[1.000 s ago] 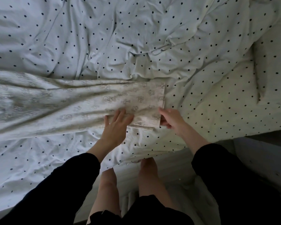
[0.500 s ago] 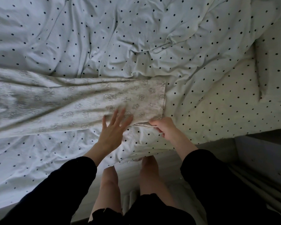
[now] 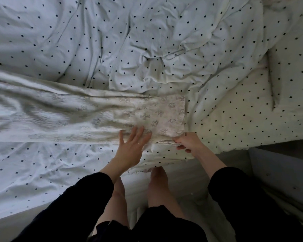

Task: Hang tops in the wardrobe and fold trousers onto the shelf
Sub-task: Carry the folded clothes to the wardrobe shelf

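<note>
Right hand (image 3: pixel 187 143) fingers (image 3: pixel 179 140) curling, pinching near corner of trousers (image 3: pixel 112 117) hem. Left hand (image 3: pixel 129 149) fingers (image 3: pixel 138 134) lying straight, spread, pressing flat on near edge of trouser leg, gripping nothing. Trousers lying lengthwise across bed (image 3: pixel 147 41), hem at right, rest running off left. Dotted duvet lying rumpled beneath.

Step in hand, by judgement: laying out and smoothing before folding. Next move calling for: squaring hem corners, then carrying hem end leftward over leg while left hand is pinning fabric.
</note>
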